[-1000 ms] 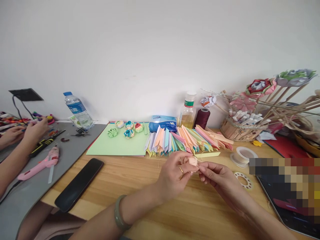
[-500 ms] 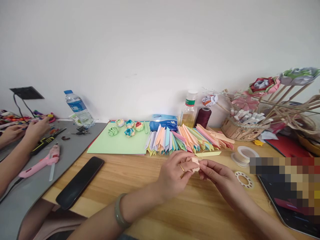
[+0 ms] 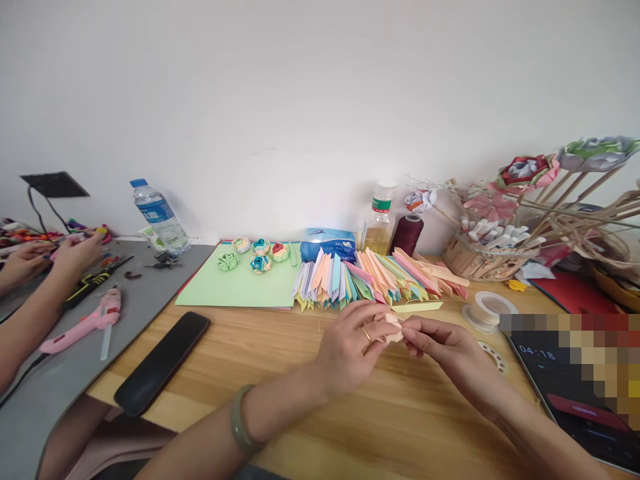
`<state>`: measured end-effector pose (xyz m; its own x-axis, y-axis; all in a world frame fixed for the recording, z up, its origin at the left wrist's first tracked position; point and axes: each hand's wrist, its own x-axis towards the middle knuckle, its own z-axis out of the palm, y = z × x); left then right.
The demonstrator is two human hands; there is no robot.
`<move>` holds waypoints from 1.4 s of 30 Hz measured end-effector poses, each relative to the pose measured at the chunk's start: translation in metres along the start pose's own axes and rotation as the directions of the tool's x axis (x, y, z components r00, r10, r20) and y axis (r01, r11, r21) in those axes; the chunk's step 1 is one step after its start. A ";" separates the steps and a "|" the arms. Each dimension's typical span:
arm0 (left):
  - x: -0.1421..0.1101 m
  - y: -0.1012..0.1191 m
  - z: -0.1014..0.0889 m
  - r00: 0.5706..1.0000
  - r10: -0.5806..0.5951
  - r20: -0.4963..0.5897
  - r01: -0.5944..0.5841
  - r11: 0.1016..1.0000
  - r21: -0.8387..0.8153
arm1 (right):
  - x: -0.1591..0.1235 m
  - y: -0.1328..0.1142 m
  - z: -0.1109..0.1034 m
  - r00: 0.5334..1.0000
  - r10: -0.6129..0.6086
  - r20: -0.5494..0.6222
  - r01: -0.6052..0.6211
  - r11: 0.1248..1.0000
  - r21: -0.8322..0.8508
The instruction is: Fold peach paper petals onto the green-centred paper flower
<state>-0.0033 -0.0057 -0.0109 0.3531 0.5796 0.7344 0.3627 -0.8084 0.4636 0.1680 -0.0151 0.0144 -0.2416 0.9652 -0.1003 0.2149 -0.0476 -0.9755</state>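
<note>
Free tabletop [image 3: 240, 340] between phone [image 3: 163, 363] and left hand [image 3: 347, 347] (folded papers [image 3: 333, 280] close behind it)

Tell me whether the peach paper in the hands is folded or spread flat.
Folded: the peach paper shows angled facets and edges between the left hand and right hand. Part of it is hidden.

Things ranged along the wall side of a pale brown wooden surface [image 3: 250, 347]

A flat stack of pale green paper sheets [image 3: 205, 287] lay left of centre. Beside it spread a row of folded pastel paper strips [image 3: 333, 280], with a blue plastic packet [image 3: 327, 241], a clear bottle of yellow liquid [image 3: 377, 233] and a maroon cone of thread [image 3: 407, 235] behind. A brown woven basket [image 3: 480, 263] stood farther right. A clear round spool [image 3: 493, 308], a partly hidden white ring [image 3: 500, 360] and a black-screened device [image 3: 560, 387] lay nearer; a long glossy black slab [image 3: 163, 363] lay near the left edge.
</note>
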 end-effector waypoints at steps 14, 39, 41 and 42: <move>-0.006 -0.007 0.003 1.000 0.012 0.023 -0.012 1.000 -0.014 | 0.006 0.011 -0.001 0.987 0.163 -0.017 -0.151 0.946 0.288; -0.004 -0.006 0.003 0.999 0.006 0.037 -0.002 0.995 -0.100 | 0.007 0.016 -0.003 0.980 0.178 0.089 -0.198 0.908 0.368; -0.005 -0.006 0.004 0.999 0.002 0.047 0.003 0.994 -0.107 | 0.007 0.016 -0.002 0.979 0.179 0.095 -0.202 0.911 0.360; -0.005 -0.006 0.004 0.999 0.003 0.053 0.003 0.994 -0.110 | 0.007 0.015 -0.002 0.979 0.177 0.096 -0.200 0.913 0.356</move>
<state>-0.0038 -0.0034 -0.0189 0.3989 0.5822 0.7085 0.2671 -0.8129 0.5176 0.1709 -0.0083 -0.0007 -0.2894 0.9122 -0.2901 -0.0929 -0.3284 -0.9400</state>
